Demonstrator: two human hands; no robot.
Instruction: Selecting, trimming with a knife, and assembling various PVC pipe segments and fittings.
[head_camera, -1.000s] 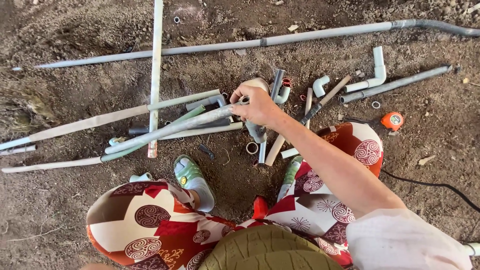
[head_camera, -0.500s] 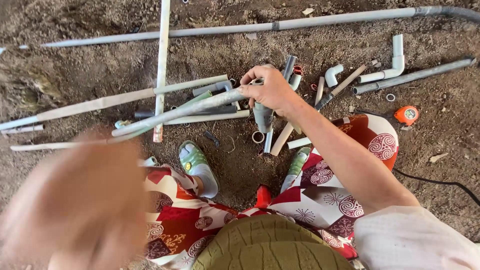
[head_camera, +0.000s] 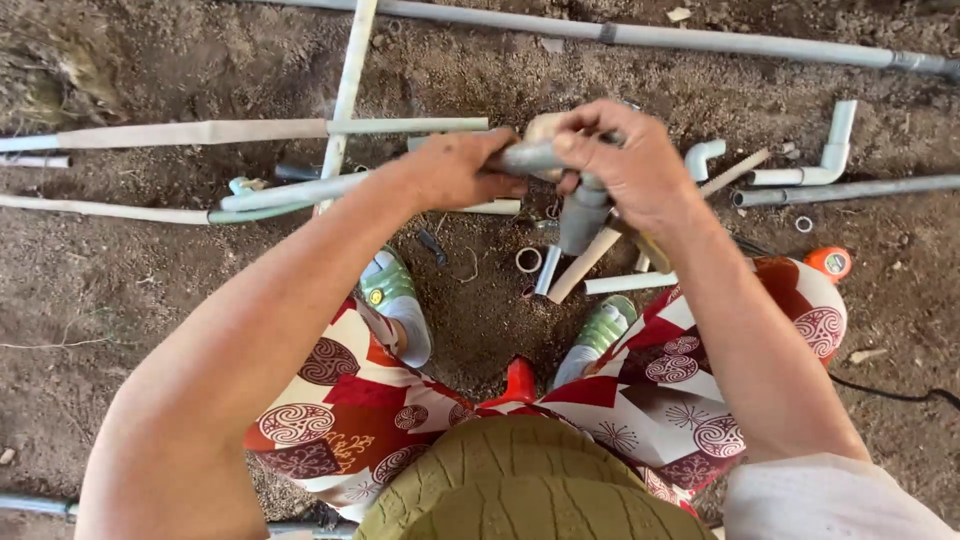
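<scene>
Hands first: we see both closed on pipework held above the dirt ground (head_camera: 150, 300). Our left hand (head_camera: 455, 170) is wrapped around a long grey pipe (head_camera: 300, 190), gripping it near its right-hand end; the pipe runs off to the left, low over the soil. Our right hand (head_camera: 625, 160) is clenched over a grey pipe fitting (head_camera: 582, 215) at that same end of the pipe, fingers curled over the top, with the fitting's lower branch hanging down below the palm. The two hands sit just beside each other; whether pipe and fitting are fully seated together is hidden under the fingers.

Below the hands we note our patterned red and white skirt (head_camera: 660, 400), two green and white shoes (head_camera: 395, 300), and the edge of a tyre (head_camera: 500, 490) at the bottom of the view.

Ground items: a long grey pipe along the top (head_camera: 700, 40), a white upright pipe (head_camera: 350, 80) crossing a cream-sleeved pipe (head_camera: 200, 133), a white elbow piece (head_camera: 830, 150) to the right, a grey pipe beside it (head_camera: 860, 188), short offcuts and a ring (head_camera: 528, 260) under the hands, and an orange cap (head_camera: 828, 263) touching the skirt's edge.
</scene>
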